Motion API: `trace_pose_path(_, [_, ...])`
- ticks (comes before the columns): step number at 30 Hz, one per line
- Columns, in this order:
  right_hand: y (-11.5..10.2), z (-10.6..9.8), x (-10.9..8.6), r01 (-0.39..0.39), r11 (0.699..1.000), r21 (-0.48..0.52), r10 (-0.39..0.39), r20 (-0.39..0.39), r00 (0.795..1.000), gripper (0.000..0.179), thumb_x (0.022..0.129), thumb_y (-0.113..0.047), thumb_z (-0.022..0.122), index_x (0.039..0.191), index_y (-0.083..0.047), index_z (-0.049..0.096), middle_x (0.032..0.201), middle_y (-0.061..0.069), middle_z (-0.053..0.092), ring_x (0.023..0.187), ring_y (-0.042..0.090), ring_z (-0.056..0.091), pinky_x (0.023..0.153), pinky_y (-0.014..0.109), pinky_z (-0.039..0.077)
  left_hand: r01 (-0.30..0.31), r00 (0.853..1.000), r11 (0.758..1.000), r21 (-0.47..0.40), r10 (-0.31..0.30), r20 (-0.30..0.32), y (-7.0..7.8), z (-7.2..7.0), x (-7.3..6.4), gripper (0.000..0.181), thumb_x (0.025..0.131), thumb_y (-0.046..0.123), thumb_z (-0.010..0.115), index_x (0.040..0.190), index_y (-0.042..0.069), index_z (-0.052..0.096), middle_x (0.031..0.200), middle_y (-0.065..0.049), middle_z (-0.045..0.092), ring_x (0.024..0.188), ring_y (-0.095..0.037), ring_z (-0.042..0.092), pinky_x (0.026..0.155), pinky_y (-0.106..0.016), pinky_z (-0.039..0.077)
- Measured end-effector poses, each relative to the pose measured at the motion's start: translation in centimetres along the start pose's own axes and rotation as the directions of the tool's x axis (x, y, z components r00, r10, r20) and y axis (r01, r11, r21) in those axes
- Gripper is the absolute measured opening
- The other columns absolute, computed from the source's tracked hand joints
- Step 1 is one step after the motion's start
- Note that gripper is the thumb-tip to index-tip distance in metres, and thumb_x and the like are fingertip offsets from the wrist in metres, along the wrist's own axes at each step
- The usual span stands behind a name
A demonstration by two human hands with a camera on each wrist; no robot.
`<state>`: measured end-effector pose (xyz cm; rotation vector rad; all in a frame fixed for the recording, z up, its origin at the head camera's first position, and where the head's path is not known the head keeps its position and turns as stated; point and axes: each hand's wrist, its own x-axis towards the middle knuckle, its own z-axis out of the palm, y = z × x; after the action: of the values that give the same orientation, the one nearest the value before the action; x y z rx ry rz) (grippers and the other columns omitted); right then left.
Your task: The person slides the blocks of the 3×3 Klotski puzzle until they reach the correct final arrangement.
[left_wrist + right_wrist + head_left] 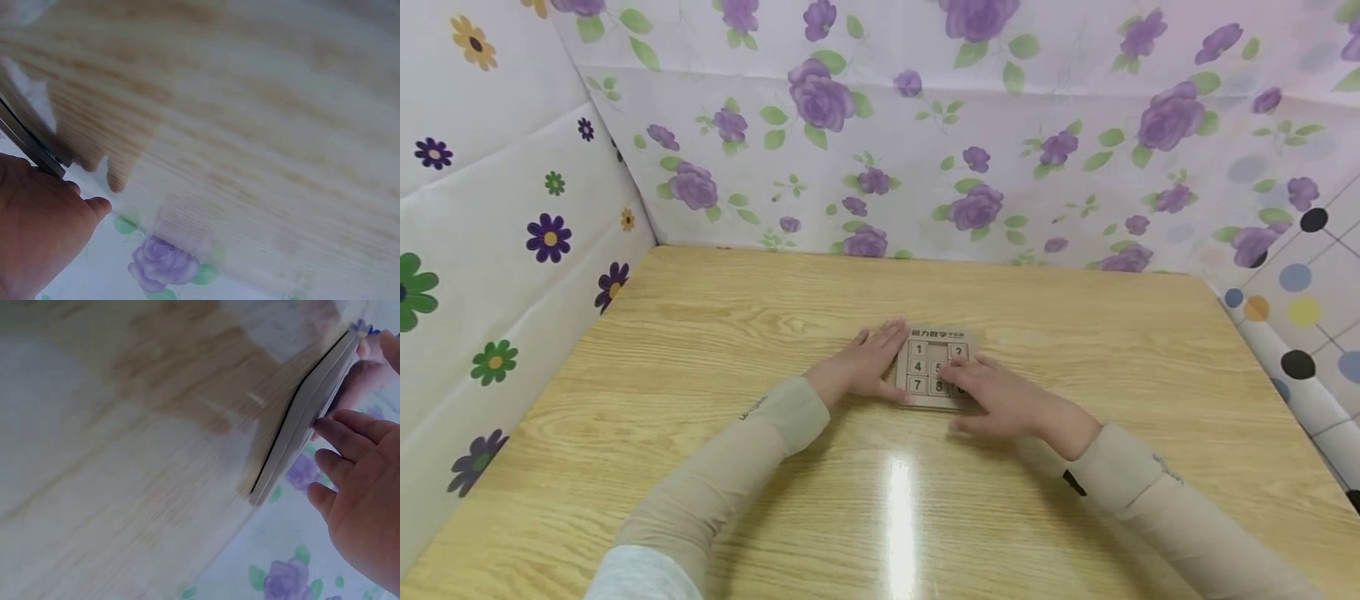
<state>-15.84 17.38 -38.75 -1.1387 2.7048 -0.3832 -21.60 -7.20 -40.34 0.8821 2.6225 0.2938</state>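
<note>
A sliding number puzzle (pixel 925 402) lies flat on the wooden table, with printed characters along its top border. In the head view its tiles show 1, a gap and 2 along the top, 4 and 5 below, then 7 and 8. Fingers hide part of the right column. My left hand (pixel 867 367) rests against the puzzle's left side, fingers extended by the upper corner and thumb at the lower one. My right hand (pixel 1000 398) reaches over the right side, its extended fingertips touching the tiles near the 5. From the right wrist view, the puzzle's edge (pixel 284 447) appears side-on beside the fingers.
The wooden table (pixel 715 333) surrounds the puzzle and has a bright reflection in front. A floral cloth (pixel 910 150) hangs behind it, with patterned coverings (pixel 512 275) at the left and right sides.
</note>
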Motion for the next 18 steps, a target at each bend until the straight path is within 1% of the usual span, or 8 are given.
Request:
trace_pose_path(6, [1.4,-0.1,-0.1,-0.028,0.999,0.035,0.03,-0.062,0.998,0.07,0.087,-0.036,0.067,0.139,0.003,0.042,0.144,0.02,0.043,0.138,0.042,0.03,0.115,0.056,0.021,-0.003,1.0,1.0,-0.006,0.003,0.002,0.0,0.2,0.1,0.116,0.077,0.065,0.065,0.154,0.009,-0.002,0.161,-0.008,-0.007,0.148,-0.021,-0.005,0.12,-0.046,0.001])
trace_pose_path(9, [2.1,-0.2,-0.1,-0.059,0.997,0.045,0.062,-0.065,0.996,0.069,0.088,-0.036,0.066,0.14,0.002,0.042,0.146,0.019,0.042,0.14,0.041,0.027,0.116,0.057,0.018,-0.008,1.0,1.0,-0.001,0.008,0.001,0.0,0.2,0.1,0.116,0.077,0.065,0.064,0.154,0.009,-0.002,0.161,-0.008,-0.007,0.148,-0.021,-0.005,0.12,-0.046,0.002])
trace_pose_path(12, [2.5,-0.2,0.0,-0.082,0.996,0.048,0.084,-0.055,0.995,0.07,0.088,-0.038,0.065,0.14,0.001,0.042,0.146,0.019,0.042,0.14,0.041,0.027,0.117,0.056,0.017,-0.011,1.0,1.0,0.0,0.011,0.001,0.0,0.2,0.1,0.116,0.077,0.064,0.065,0.153,0.008,-0.002,0.161,-0.009,-0.006,0.148,-0.021,-0.005,0.12,-0.047,0.002])
trace_pose_path(18, [2.4,-0.3,0.5,-0.078,0.996,0.05,0.08,-0.051,0.995,0.072,0.087,-0.04,0.065,0.142,0.001,0.04,0.146,0.019,0.041,0.139,0.039,0.03,0.116,0.055,0.018,-0.002,1.0,1.0,0.01,0.002,0.0,-0.1,0.1,0.1,0.115,0.078,0.064,0.064,0.154,0.009,-0.002,0.161,-0.008,-0.007,0.148,-0.021,-0.005,0.12,-0.046,0.002])
